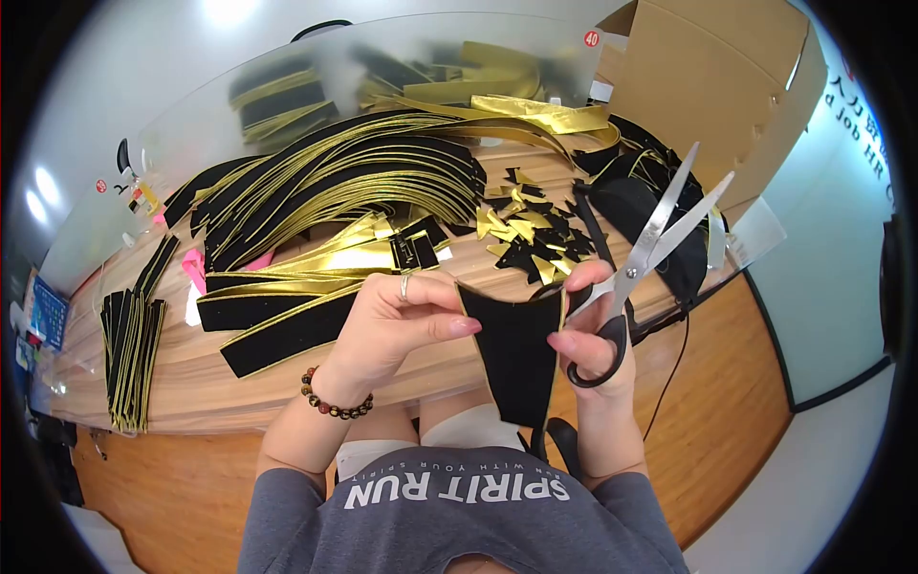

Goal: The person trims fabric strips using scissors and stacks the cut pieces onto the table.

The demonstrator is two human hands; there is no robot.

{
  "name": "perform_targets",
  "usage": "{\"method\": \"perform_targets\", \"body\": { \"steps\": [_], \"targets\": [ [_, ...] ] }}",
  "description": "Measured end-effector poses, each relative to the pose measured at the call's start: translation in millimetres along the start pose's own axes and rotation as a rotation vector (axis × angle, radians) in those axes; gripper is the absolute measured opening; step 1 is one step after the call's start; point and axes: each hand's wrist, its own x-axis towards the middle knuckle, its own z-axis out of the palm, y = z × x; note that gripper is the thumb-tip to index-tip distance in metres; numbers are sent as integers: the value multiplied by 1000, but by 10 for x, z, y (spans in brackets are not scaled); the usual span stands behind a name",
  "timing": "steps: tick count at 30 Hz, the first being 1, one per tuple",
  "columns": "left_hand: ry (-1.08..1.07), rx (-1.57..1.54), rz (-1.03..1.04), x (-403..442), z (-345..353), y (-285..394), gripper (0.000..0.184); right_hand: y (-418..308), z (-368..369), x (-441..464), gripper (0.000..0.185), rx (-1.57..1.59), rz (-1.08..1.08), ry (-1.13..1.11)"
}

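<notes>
A black ribbon strip with thin gold edging point(517, 359) hangs in front of my chest, its upper end cut in a concave curve. My left hand point(406, 320) pinches its upper left edge between thumb and fingers. At the strip's right edge, my right hand point(595, 349) grips it with thumb and fingertip. The same hand holds a pair of scissors point(643, 258) by the black handles. The scissor blades are apart and point up to the right, away from the strip. The lower end of the strip hangs over my lap.
Small black and gold offcuts point(535, 230) lie heaped on the wooden table point(402, 373). Behind are stacked black-and-gold ribbons point(335, 182), with more strips point(287, 330) in front. A strip bundle point(134, 354) hangs over the left edge. A cardboard box point(712, 86) stands back right.
</notes>
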Motion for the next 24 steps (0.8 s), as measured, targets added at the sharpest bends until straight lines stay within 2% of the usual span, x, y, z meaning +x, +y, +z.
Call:
{"method": "perform_targets", "body": {
  "steps": [1, 2, 3, 5, 6, 8, 11, 17, 20, 24],
  "targets": [
    [-86, 29, 18, 25, -10, 15, 10, 15, -1, -5, 50, 58, 12, -25],
    [-120, 29, -2, 52, 23, 44, 7, 40, -52, -16, 55, 117, 99, -88],
    [-120, 28, 0, 79, 41, 49, 7, 71, -74, -5, 55, 115, 99, -89],
    [-222, 7, 69, 127, 62, 54, 6, 125, -110, 10, 57, 271, 247, -241],
    [-223, 5, 72, 169, 45, 40, 6, 156, -124, 22, 57, 268, 246, -242],
    [-371, 266, 352, 246, -1, -1, 11, 224, -123, 53, 61, 273, 269, -226],
    [-412, 252, 287, 251, 37, 37, 12, 235, -124, 78, 64, 228, 311, -233],
    [-371, 218, 297, 233, -15, -94, 19, 331, -111, 149, 67, 264, 397, -256],
    [-330, 161, 209, 193, 35, -51, 12, 410, -186, 148, 67, 240, 382, -250],
    [-319, 69, 192, 152, 56, -123, 13, 378, -91, 134, 64, 300, 354, -211]
  ]
}}
